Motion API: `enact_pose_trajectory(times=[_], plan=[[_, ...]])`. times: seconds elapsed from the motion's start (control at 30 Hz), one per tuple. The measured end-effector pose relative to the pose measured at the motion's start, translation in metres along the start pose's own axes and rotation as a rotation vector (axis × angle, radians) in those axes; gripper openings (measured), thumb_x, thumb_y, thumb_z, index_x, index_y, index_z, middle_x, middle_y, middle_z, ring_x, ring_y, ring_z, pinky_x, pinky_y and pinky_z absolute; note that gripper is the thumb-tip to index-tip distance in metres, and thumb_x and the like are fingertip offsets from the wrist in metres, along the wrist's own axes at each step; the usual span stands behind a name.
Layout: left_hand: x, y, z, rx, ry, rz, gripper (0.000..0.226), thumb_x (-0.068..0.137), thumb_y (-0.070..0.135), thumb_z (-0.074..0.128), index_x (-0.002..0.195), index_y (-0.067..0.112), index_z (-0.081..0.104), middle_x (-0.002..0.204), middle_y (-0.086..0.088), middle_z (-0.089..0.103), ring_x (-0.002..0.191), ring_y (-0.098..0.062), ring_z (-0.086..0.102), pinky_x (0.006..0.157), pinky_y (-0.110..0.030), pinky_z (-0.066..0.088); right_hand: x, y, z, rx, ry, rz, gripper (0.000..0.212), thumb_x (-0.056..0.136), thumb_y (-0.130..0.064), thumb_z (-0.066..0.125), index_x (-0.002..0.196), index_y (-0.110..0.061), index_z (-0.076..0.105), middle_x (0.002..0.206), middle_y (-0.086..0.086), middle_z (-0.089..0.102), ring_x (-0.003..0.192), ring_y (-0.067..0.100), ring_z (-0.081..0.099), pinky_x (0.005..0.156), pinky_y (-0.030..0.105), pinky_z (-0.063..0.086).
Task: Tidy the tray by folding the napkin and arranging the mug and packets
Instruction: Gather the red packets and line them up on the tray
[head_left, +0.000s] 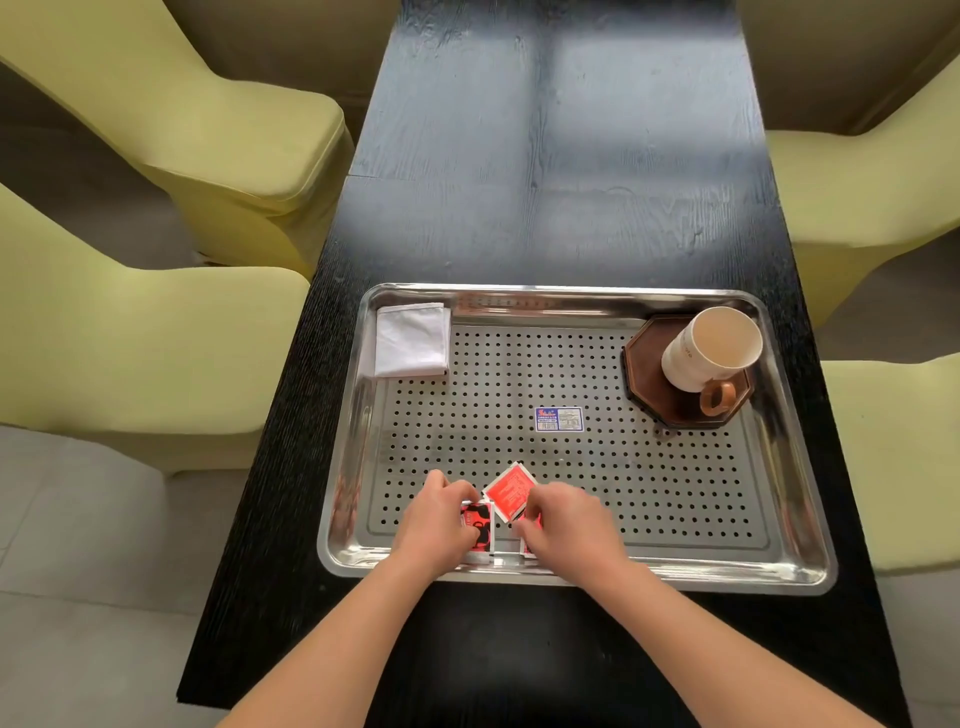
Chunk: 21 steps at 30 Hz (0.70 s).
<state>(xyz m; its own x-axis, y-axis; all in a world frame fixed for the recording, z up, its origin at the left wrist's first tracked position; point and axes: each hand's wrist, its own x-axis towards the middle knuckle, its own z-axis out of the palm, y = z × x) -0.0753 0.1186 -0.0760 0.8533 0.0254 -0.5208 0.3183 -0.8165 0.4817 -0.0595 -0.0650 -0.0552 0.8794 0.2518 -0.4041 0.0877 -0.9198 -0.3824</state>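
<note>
A perforated steel tray (779, 540) lies on the black table. A folded white napkin (413, 340) rests in its far left corner. At the far right a white mug (701, 353) with a brown handle stands on a dark octagonal coaster (649, 364). Near the tray's front edge lie red packets: one (509, 491) sits tilted between my hands. My left hand (441, 519) pinches a red and black packet (478, 522). My right hand (569, 522) covers another red packet (532, 519), of which only an edge shows.
A blue and white sticker (559, 419) is stuck at the tray's middle. Yellow-green chairs (156, 338) flank the narrow table (561, 182) on both sides. The table stretches away beyond the tray.
</note>
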Motion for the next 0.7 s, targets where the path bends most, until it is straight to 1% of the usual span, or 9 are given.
enact_pose_trajectory(times=[0.07, 0.13, 0.23, 0.33, 0.4, 0.5, 0.57, 0.63, 0.7], plan=[[-0.001, -0.001, 0.0, -0.023, 0.007, -0.005, 0.036, 0.083, 0.02, 0.072, 0.117, 0.028, 0.063, 0.103, 0.005, 0.044, 0.088, -0.013, 0.057, 0.078, -0.03, 0.052, 0.011, -0.002, -0.004, -0.025, 0.064, 0.032, 0.018, 0.09, -0.042, 0.06, 0.099, -0.026, 0.063, 0.093, -0.006, 0.06, 0.084, 0.018, 0.061, 0.069, 0.034, 0.052], [0.0, -0.001, 0.0, -0.045, 0.011, -0.014, 0.036, 0.081, 0.02, 0.073, 0.115, 0.029, 0.064, 0.101, 0.006, 0.045, 0.086, -0.011, 0.056, 0.074, -0.027, 0.05, 0.023, -0.006, -0.007, -0.041, 0.068, 0.071, 0.028, 0.09, -0.044, 0.061, 0.111, -0.024, 0.06, 0.104, -0.004, 0.057, 0.094, 0.019, 0.059, 0.073, 0.034, 0.052], [-0.001, -0.002, -0.001, -0.081, 0.016, -0.031, 0.036, 0.08, 0.018, 0.075, 0.112, 0.03, 0.065, 0.099, 0.007, 0.045, 0.084, -0.009, 0.055, 0.07, -0.023, 0.046, 0.035, -0.014, -0.008, -0.148, -0.015, 0.106, 0.045, 0.082, -0.052, 0.067, 0.112, -0.021, 0.055, 0.107, 0.0, 0.055, 0.101, 0.021, 0.055, 0.077, 0.037, 0.053], [-0.002, -0.001, 0.0, -0.094, 0.027, -0.046, 0.036, 0.079, 0.018, 0.076, 0.112, 0.029, 0.066, 0.1, 0.006, 0.046, 0.086, -0.01, 0.055, 0.07, -0.023, 0.044, 0.039, -0.02, -0.002, -0.163, -0.037, 0.12, 0.05, 0.078, -0.046, 0.076, 0.111, -0.018, 0.05, 0.107, 0.003, 0.056, 0.102, 0.024, 0.056, 0.079, 0.039, 0.053], [-0.002, -0.001, 0.0, -0.097, 0.025, -0.052, 0.037, 0.079, 0.018, 0.076, 0.113, 0.029, 0.066, 0.101, 0.005, 0.047, 0.087, -0.011, 0.055, 0.072, -0.023, 0.045, 0.042, -0.022, 0.0, -0.096, -0.014, 0.14, 0.046, 0.078, -0.038, 0.078, 0.108, -0.017, 0.052, 0.104, 0.003, 0.059, 0.099, 0.024, 0.058, 0.078, 0.038, 0.053], [-0.002, -0.002, 0.0, -0.092, 0.009, -0.054, 0.038, 0.079, 0.017, 0.076, 0.114, 0.028, 0.065, 0.104, 0.004, 0.047, 0.091, -0.014, 0.056, 0.079, -0.026, 0.048, 0.047, -0.021, -0.003, 0.048, 0.058, 0.128, 0.021, 0.085, -0.027, 0.071, 0.1, -0.016, 0.061, 0.099, 0.003, 0.06, 0.095, 0.024, 0.061, 0.076, 0.037, 0.052], [-0.002, -0.002, -0.001, -0.089, 0.006, -0.053, 0.038, 0.08, 0.017, 0.076, 0.115, 0.028, 0.065, 0.105, 0.003, 0.048, 0.093, -0.014, 0.056, 0.081, -0.027, 0.049, 0.046, -0.018, -0.008, 0.161, 0.123, 0.105, 0.011, 0.087, -0.026, 0.07, 0.09, -0.017, 0.064, 0.093, -0.001, 0.058, 0.089, 0.021, 0.059, 0.072, 0.034, 0.049], [-0.001, -0.002, -0.002, -0.09, 0.013, -0.053, 0.035, 0.084, 0.015, 0.072, 0.116, 0.027, 0.065, 0.105, 0.002, 0.05, 0.094, -0.015, 0.057, 0.082, -0.028, 0.05, 0.04, -0.015, -0.012, 0.219, 0.153, 0.033, 0.011, 0.087, -0.025, 0.073, 0.087, -0.017, 0.065, 0.091, -0.004, 0.056, 0.083, 0.016, 0.057, 0.066, 0.027, 0.045], [0.0, -0.002, -0.004, -0.121, 0.035, -0.069, 0.032, 0.087, 0.008, 0.063, 0.115, 0.025, 0.066, 0.102, 0.002, 0.055, 0.09, -0.014, 0.057, 0.079, -0.027, 0.049, 0.03, -0.014, -0.011, 0.194, 0.115, -0.098, 0.008, 0.087, -0.02, 0.073, 0.089, -0.016, 0.067, 0.093, -0.005, 0.054, 0.083, 0.015, 0.056, 0.069, 0.025, 0.045]])
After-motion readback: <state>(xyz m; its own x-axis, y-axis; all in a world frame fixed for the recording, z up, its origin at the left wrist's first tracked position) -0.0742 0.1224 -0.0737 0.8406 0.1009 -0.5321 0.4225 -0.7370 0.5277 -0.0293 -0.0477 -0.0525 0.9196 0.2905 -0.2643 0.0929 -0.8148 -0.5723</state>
